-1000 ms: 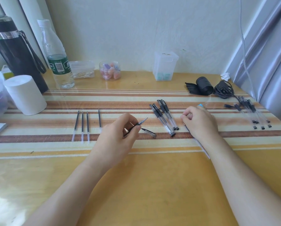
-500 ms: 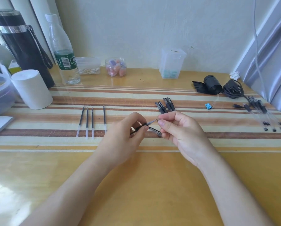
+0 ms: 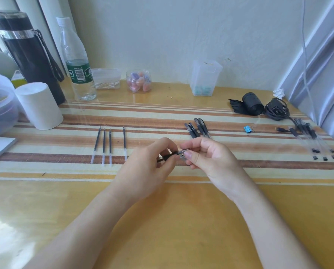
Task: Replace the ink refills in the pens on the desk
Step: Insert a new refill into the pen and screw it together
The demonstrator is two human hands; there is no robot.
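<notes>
Both hands meet over the middle of the desk [image 3: 162, 220] on one pen [image 3: 178, 153] — the left hand [image 3: 146, 164] grips its dark barrel, the right hand [image 3: 210, 160] pinches the pointed tip between thumb and forefinger. Four refills [image 3: 110, 144] lie side by side to the left; capped pens [image 3: 197, 129] lie just behind the right hand, other pens [image 3: 309, 136] near the right edge.

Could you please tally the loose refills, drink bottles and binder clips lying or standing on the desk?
Loose refills: 4
Drink bottles: 2
Blue binder clips: 1
Total: 7
</notes>
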